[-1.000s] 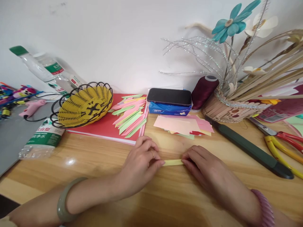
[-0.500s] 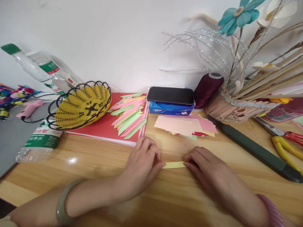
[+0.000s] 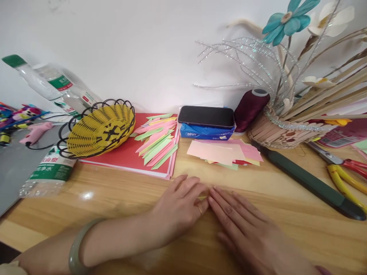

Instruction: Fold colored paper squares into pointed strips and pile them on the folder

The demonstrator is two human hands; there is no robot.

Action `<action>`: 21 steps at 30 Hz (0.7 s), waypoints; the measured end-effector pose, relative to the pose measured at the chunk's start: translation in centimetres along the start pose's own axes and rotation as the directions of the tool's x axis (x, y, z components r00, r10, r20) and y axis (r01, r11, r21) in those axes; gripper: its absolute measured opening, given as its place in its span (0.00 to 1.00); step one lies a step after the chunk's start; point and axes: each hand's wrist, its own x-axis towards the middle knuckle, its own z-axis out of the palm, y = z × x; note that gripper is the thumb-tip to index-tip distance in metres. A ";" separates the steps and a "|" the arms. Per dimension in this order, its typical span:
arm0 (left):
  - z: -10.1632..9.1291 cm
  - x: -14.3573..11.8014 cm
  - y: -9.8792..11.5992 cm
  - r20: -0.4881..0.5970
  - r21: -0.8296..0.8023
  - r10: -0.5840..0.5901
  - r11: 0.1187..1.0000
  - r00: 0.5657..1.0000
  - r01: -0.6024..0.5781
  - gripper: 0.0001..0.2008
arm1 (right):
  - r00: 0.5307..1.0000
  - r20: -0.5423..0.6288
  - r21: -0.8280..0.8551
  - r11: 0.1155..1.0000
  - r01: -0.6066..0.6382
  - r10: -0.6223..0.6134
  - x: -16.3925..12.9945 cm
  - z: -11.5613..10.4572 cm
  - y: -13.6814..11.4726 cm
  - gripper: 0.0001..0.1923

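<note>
A folded yellow paper strip [image 3: 202,198] lies on the wooden table, nearly all of it covered by my hands; just a thin sliver shows. My left hand [image 3: 182,206] is bent over its left part, fingers curled down onto the paper and thumb hidden. From the right, my right hand [image 3: 243,219] lies flat with its fingers stretched out, the tips pressing at the strip's right part and meeting the left fingers. Beyond them rests a pile of folded pink, green and yellow paper strips [image 3: 157,139] on red paper sheets [image 3: 120,162].
Loose paper pieces [image 3: 215,151] lie before a blue tissue pack [image 3: 206,131] with a phone [image 3: 206,115] on top. A yellow basket [image 3: 100,130] and bottle [image 3: 53,168] stand left. Right are a thread spool [image 3: 250,109], dark green-handled tool [image 3: 309,179], pliers [image 3: 344,183] and flower basket [image 3: 286,133].
My right hand has moved left and flattened from a pinch into stretched fingers over the strip. My left hand has turned and shifted slightly right, so the strip is now mostly covered.
</note>
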 end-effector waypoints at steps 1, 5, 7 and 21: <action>-0.4 0.0 0.1 0.035 0.008 0.024 1.000 0.999 -0.024 0.07 | 0.999 0.031 -0.017 1.000 0.013 -0.012 0.0 0.1 -0.3 0.25; -1.5 -0.4 0.4 0.142 0.085 0.084 0.992 0.986 -0.096 0.14 | 0.994 0.106 -0.022 1.000 0.023 -0.020 -0.2 0.4 -0.4 0.32; -1.8 -1.2 0.5 0.142 0.134 0.077 0.986 0.987 -0.096 0.15 | 0.993 0.117 -0.020 0.999 0.028 -0.026 -0.4 0.3 0.0 0.32; -3.4 -3.0 -0.6 0.126 0.014 -0.019 1.000 0.992 0.017 0.13 | 0.980 0.041 0.135 0.971 -0.197 0.193 -0.3 0.1 1.1 0.16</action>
